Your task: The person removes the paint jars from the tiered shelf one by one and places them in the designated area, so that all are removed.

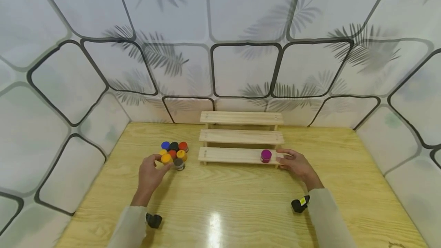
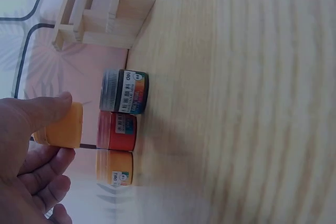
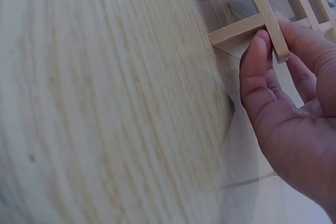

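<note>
My left hand [image 1: 150, 173] pinches an orange-yellow paint jar [image 2: 67, 128] between thumb and fingers. In the left wrist view this jar is lifted off the table, beside a dark grey jar [image 2: 125, 92], a red jar [image 2: 116, 131] and a yellow jar [image 2: 114, 167] standing on the wood. My right hand [image 1: 298, 164] grips the right end of the lowest step of a three-step wooden rack [image 1: 231, 155], thumb on top and fingers underneath. On that same step, just left of my right fingertips, stands a purple jar [image 1: 266, 156].
Behind the held jar cluster a blue jar [image 1: 165, 145], a black jar [image 1: 174, 146] and other red and yellow ones. The wooden table [image 1: 220, 198] ends at a patterned cloth wall [image 1: 246, 70] at the back and sides. The rack stands near the back wall.
</note>
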Tool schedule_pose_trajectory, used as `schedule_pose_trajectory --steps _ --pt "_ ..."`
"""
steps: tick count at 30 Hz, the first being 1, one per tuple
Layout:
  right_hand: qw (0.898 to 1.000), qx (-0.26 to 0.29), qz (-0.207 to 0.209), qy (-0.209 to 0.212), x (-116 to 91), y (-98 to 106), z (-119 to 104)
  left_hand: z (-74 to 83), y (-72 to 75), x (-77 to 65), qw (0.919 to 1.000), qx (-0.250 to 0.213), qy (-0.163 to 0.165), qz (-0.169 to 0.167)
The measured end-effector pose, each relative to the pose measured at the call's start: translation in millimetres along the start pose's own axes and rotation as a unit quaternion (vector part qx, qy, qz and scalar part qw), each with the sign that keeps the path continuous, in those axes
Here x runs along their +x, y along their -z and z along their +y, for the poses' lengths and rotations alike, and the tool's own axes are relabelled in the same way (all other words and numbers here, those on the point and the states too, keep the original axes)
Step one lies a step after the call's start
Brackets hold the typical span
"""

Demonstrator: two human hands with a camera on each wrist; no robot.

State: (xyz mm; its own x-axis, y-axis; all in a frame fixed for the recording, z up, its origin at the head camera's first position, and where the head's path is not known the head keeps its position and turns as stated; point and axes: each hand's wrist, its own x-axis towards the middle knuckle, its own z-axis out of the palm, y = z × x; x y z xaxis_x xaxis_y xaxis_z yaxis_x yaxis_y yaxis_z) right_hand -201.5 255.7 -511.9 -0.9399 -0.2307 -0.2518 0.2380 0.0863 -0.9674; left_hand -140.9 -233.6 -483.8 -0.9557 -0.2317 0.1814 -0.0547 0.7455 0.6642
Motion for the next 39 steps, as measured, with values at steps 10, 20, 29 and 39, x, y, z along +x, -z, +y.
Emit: schedule_pose_trajectory --steps 10,20,29,39 --pt "1.000 -0.010 0.000 0.003 -1.7 -0.3 -4.3 -4.1 -4.7 0.4 0.9993 -0.002 0.021 -0.032" --pt "1.000 -0.007 -0.003 0.001 -1.5 0.5 -2.9 -10.4 -12.1 3.9 0.9981 0.011 0.024 -0.056" --pt "1.000 -0.016 -0.002 -0.002 -2.5 -1.2 -3.4 -9.4 -15.0 4.9 0.9966 0.032 0.028 -0.070" --pt "1.000 -0.013 0.003 0.000 -1.4 -1.1 -1.9 -11.2 -16.6 6.2 0.9959 0.038 0.039 -0.072"
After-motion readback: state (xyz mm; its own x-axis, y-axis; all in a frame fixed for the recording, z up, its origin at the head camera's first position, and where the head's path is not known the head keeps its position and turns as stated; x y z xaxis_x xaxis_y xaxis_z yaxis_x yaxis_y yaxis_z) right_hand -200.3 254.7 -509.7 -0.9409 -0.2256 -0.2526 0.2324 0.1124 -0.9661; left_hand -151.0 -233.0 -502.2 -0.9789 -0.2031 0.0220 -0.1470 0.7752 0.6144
